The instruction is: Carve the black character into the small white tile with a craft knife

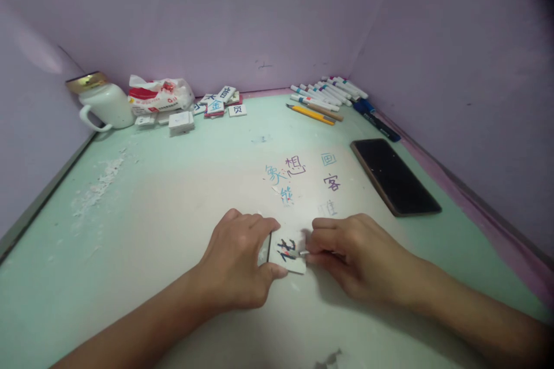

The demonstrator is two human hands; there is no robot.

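Observation:
My left hand (242, 259) grips a square white tile (298, 267) between thumb and fingers at its left side. A dark character is written on the tile's face, with small red marks in it. In my right hand (346, 251) is a slim carving knife (303, 253), pinched between thumb and fingers. Its metal tip touches the character or sits just over it; most of the handle is hidden in my fingers. On the table just beyond my hands are handwritten characters (295, 165) in purple and blue.
A white lidded mug (106, 106), a tissue pack (162, 94) and several tiles (215, 106) stand along the back left. Several markers (329, 92) and a yellow cutter (311, 115) lie at the back right, near a phone (395, 176). White crumbs (104, 181) lie at left.

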